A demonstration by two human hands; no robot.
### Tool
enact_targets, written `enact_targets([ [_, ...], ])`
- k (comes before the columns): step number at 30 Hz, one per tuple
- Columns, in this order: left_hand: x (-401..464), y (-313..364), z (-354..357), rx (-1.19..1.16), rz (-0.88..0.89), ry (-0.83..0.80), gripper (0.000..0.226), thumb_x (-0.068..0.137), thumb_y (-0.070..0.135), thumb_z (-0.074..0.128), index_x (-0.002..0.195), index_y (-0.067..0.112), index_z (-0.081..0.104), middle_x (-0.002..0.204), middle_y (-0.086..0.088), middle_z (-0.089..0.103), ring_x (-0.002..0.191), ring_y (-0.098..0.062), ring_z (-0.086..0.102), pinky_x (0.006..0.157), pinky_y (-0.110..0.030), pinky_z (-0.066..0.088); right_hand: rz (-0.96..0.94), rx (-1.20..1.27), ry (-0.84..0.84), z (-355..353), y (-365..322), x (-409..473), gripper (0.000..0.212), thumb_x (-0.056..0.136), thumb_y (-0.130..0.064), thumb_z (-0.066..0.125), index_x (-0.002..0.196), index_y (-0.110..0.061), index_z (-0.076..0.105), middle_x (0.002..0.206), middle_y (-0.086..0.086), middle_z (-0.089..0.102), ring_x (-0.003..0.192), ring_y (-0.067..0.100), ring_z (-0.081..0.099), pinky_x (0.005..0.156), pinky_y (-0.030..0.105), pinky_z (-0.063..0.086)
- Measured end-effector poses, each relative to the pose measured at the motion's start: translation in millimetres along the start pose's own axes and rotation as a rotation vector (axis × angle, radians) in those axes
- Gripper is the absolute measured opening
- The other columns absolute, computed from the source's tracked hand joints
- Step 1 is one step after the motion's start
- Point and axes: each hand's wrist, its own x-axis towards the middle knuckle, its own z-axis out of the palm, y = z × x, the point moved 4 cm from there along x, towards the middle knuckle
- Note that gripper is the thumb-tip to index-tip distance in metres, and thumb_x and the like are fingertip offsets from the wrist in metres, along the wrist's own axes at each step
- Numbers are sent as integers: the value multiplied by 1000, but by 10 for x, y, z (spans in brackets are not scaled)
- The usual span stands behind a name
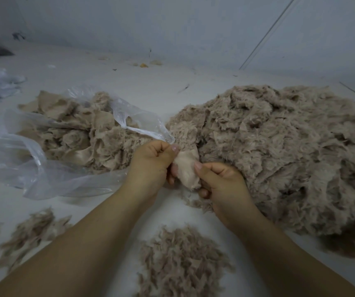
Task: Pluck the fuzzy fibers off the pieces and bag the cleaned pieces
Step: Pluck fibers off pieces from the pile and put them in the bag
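Both hands pinch one pale piece (186, 166): left grip (151, 161) clamped on its upper edge, right grip (219, 179) on its lower, between the open bag (28, 166) and the uncleaned heap (279, 151). Risk: plucked tufts (183, 262) drifting into the bag, or the piece falling back unsorted.
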Motion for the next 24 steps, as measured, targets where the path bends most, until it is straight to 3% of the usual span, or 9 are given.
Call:
enact_targets([
  [3,8,8,-3,-1,-13,-27,33,95,31,59,73,6,59,48,-8,55,35,-20,43,42,-24,38,9,55,11,-10,-8,-5,27,96,-19,61,74,-10,74,83,21,49,58,20,37,43,20,33],
  [6,-56,-18,60,142,-118,-214,42,75,48,71,76,6,66,52,-9,59,36,-19,46,42,-21,31,-14,13,-15,-3,-25,-15,30,98,-25,60,80,-5,72,78,30,49,60,26,35,45,23,31],
  [11,-56,2,62,175,-109,-209,26,92,14,66,88,-11,58,53,-11,59,39,-21,45,45,-24,31,-26,19,-33,-7,-31,-14,29,97,-25,59,83,-4,73,75,21,62,58,19,43,44,20,35],
  [14,-85,40,66,189,-114,-272,21,92,12,66,82,-7,61,45,-5,50,35,-13,40,37,-18,32,-31,23,-80,13,-41,-18,32,86,-35,66,81,-5,73,67,11,67,55,17,49,44,21,37],
  [16,-99,44,71,192,-125,-293,23,92,14,66,77,-3,62,43,-4,48,34,-12,38,35,-18,31,-15,36,-47,-3,-24,-8,43,82,-35,69,88,7,67,72,19,62,58,25,46,46,24,37],
  [19,-66,29,45,149,-102,-204,26,94,15,63,70,3,62,43,-5,47,35,-13,37,36,-19,32,-11,28,2,-17,6,3,35,93,-25,64,88,11,62,67,15,52,54,20,40,44,24,34],
  [22,0,84,-41,174,9,-29,28,93,10,63,65,8,62,43,-1,50,36,-12,40,39,-20,33,-7,57,53,-30,12,15,32,97,-20,60,69,-8,68,48,-4,39,44,8,33,43,21,35],
  [24,50,216,-223,294,154,157,26,89,10,68,65,18,63,46,5,53,38,-10,45,41,-22,36,4,75,72,-28,12,12,35,97,-20,60,65,-13,68,46,-6,37,44,7,33,43,20,37],
])
